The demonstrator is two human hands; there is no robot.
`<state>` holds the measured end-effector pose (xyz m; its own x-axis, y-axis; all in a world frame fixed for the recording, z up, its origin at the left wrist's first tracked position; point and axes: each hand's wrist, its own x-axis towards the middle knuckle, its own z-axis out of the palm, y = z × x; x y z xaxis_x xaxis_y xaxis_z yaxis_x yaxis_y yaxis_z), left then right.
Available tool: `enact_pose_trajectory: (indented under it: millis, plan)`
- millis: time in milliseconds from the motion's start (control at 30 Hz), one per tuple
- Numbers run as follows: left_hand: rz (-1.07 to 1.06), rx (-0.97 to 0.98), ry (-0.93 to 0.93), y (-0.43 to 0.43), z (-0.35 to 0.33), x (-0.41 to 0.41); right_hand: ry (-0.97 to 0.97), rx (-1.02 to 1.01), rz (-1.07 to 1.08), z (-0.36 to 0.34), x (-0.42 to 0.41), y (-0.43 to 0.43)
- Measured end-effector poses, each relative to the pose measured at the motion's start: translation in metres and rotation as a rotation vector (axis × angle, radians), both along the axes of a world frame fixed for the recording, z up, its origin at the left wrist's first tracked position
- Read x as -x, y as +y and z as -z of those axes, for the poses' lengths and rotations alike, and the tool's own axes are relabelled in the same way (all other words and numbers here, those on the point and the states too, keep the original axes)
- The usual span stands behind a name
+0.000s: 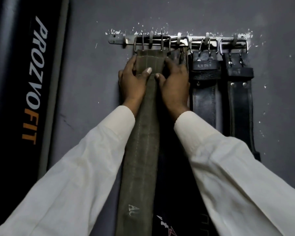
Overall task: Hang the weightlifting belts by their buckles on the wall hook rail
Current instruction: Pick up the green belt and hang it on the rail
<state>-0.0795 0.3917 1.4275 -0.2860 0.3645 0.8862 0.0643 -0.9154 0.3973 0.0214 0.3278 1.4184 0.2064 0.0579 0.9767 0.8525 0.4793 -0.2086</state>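
Note:
An olive green belt [140,150] hangs down the grey wall, its metal buckle [152,43] over the hooks of the wall hook rail [116,39]. My left hand [133,82] grips the belt's top from the left, thumb across its front. My right hand [174,82] grips it from the right. A dark belt [177,56] hangs partly hidden behind my right hand. Two black leather belts [203,92] [239,103] hang by their buckles to the right.
A tall black padded piece with PROZVOFIT lettering [32,79] stands against the wall at the left. The leftmost hook [125,42] of the rail is bare. White paint flecks mark the wall around the rail.

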Motion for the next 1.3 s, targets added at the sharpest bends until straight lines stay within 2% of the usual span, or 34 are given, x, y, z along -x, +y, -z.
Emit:
enact_pose_trajectory:
  millis: [267,467,567,667,867,933,1100,1300]
  plan:
    - [-0.072,0.138,0.156,-0.033,0.155,0.008,0.056,0.211,-0.068,0.106,0.010,-0.016]
    - [-0.049,0.366,0.296,-0.080,0.263,0.021,0.062,0.423,-0.058,0.194,0.022,-0.053]
    - [-0.046,0.543,0.355,-0.102,0.316,0.032,0.078,0.541,-0.061,0.239,0.026,-0.080]
    - [0.062,0.742,0.309,-0.132,0.376,0.043,0.160,0.702,-0.074,0.296,0.033,-0.108]
    - [0.407,1.112,0.131,-0.219,0.495,0.063,0.476,0.984,-0.229,0.435,0.043,-0.188]
    - [0.432,1.235,0.119,-0.249,0.535,0.070,0.534,1.068,-0.280,0.482,0.042,-0.218]
    - [0.476,1.527,0.053,-0.330,0.631,0.093,0.532,1.297,-0.314,0.605,0.036,-0.290]
    - [0.372,1.787,0.039,-0.414,0.774,0.119,0.700,1.545,-0.380,0.759,0.046,-0.348]
